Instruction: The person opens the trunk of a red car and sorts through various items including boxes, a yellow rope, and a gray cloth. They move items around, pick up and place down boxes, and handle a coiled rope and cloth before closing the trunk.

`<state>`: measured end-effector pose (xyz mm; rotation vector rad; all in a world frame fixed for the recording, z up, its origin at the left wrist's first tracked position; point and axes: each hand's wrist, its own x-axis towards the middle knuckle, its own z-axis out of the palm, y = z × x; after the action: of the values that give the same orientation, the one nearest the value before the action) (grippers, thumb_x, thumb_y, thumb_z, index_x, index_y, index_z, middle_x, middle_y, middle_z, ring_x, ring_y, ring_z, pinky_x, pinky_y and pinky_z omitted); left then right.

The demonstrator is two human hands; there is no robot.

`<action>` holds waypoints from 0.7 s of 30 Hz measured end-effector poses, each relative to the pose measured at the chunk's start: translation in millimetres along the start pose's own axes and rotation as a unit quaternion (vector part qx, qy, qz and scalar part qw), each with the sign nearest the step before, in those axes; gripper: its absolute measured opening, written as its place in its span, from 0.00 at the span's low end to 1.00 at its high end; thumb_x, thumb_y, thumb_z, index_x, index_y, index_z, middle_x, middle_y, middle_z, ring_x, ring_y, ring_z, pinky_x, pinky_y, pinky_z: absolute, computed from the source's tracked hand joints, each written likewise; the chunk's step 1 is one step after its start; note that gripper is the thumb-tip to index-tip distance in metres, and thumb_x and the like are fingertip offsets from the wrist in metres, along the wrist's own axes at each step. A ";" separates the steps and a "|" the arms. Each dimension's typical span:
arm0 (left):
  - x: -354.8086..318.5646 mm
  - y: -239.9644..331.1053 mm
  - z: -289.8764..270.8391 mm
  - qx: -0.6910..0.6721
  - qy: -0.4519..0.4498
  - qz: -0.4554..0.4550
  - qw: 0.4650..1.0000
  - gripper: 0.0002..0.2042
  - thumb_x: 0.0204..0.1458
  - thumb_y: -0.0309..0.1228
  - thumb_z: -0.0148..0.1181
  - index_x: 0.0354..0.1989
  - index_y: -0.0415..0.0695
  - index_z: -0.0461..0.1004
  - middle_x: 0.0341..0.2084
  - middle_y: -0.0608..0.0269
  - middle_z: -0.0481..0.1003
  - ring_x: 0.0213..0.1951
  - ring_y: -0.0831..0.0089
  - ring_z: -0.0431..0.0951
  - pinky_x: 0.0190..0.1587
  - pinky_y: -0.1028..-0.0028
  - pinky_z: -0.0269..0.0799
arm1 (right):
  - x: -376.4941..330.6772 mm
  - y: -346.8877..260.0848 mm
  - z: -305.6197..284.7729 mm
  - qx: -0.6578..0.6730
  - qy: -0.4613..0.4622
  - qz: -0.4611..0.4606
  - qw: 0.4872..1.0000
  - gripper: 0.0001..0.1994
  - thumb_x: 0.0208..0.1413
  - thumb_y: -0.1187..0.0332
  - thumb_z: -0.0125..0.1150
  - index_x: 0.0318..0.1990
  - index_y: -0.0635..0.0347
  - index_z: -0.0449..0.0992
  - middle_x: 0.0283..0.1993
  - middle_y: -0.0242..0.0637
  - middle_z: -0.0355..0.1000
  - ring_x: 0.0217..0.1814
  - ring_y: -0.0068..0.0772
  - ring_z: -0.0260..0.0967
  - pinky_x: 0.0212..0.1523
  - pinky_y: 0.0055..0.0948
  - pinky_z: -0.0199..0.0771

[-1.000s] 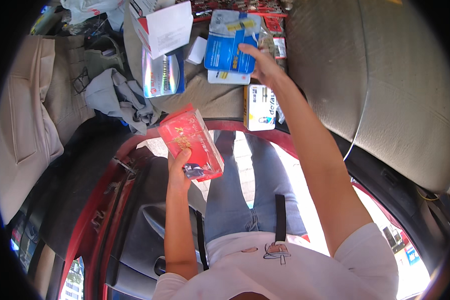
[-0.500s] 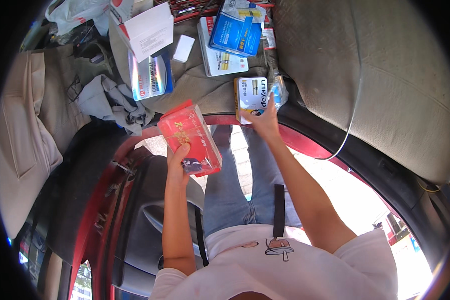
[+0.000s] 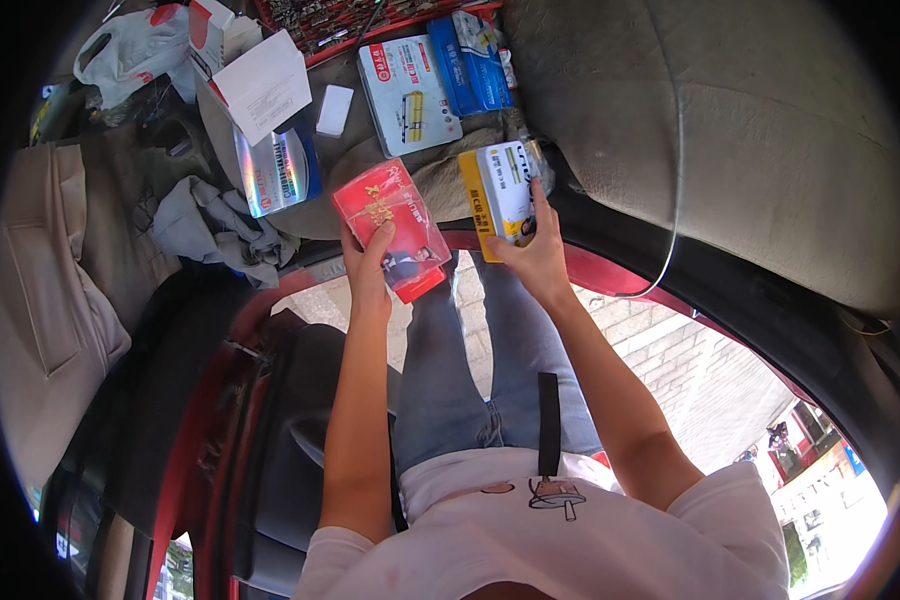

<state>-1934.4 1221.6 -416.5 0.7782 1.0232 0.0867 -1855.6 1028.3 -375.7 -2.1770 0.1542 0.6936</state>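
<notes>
A red box with gold lettering and a clear plastic wrap is in my left hand, the thumb lying across its front. To its right, a white and yellow box is gripped by my right hand, thumb on the near edge and fingers along the right side. Its yellow side faces left. Crumpled clear plastic shows just beyond my right fingers. Both boxes are at the near edge of a car seat, above my legs.
On the seat lie a flat white box, a blue packet, a small white box, an opened carton, a shiny silver-blue box and a grey cloth. Behind are a plastic bag and a red tray. A pale cable hangs right.
The red box has turned more upright and moved slightly right, toward the other box. The white and yellow box has tilted, so more of its yellow side shows. The whole view has shifted a little.
</notes>
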 end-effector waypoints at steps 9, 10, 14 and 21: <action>39.0 -27.9 42.9 -0.043 0.086 0.125 0.987 0.35 0.48 0.26 0.59 0.61 0.46 0.44 0.53 0.55 0.61 0.50 0.65 0.67 0.51 0.68 0.66 | -25.4 -12.7 22.8 -0.031 -0.056 -0.073 0.995 0.51 0.29 0.62 0.71 0.64 0.65 0.46 0.54 0.50 0.56 0.56 0.47 0.55 0.57 0.37 0.58; 38.9 -25.2 50.3 -0.057 0.086 0.123 0.987 0.35 0.48 0.26 0.59 0.61 0.46 0.44 0.53 0.55 0.61 0.50 0.65 0.67 0.51 0.68 0.66 | -27.0 -10.5 21.8 -0.033 -0.057 -0.070 0.995 0.52 0.30 0.62 0.70 0.64 0.64 0.45 0.54 0.50 0.55 0.56 0.47 0.55 0.57 0.37 0.58; 54.9 -33.2 67.6 0.065 0.143 0.198 0.968 0.36 0.47 0.35 0.61 0.60 0.40 0.45 0.52 0.48 0.59 0.53 0.60 0.64 0.53 0.63 0.62 | -29.3 -2.7 13.8 -0.029 -0.056 -0.033 0.997 0.52 0.30 0.61 0.71 0.64 0.63 0.45 0.54 0.51 0.55 0.56 0.46 0.56 0.57 0.37 0.58; 30.9 -26.9 60.0 0.255 0.268 0.105 0.923 0.38 0.49 0.43 0.59 0.61 0.39 0.44 0.55 0.52 0.57 0.56 0.63 0.60 0.53 0.65 0.63 | -22.2 0.3 0.2 -0.068 -0.005 -0.077 0.995 0.51 0.29 0.61 0.71 0.64 0.62 0.47 0.54 0.49 0.55 0.56 0.47 0.55 0.54 0.37 0.62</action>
<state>-1877.7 1182.1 -438.8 1.3905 1.5057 0.2328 -1874.4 1025.5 -364.3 -2.2860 -0.0670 0.6441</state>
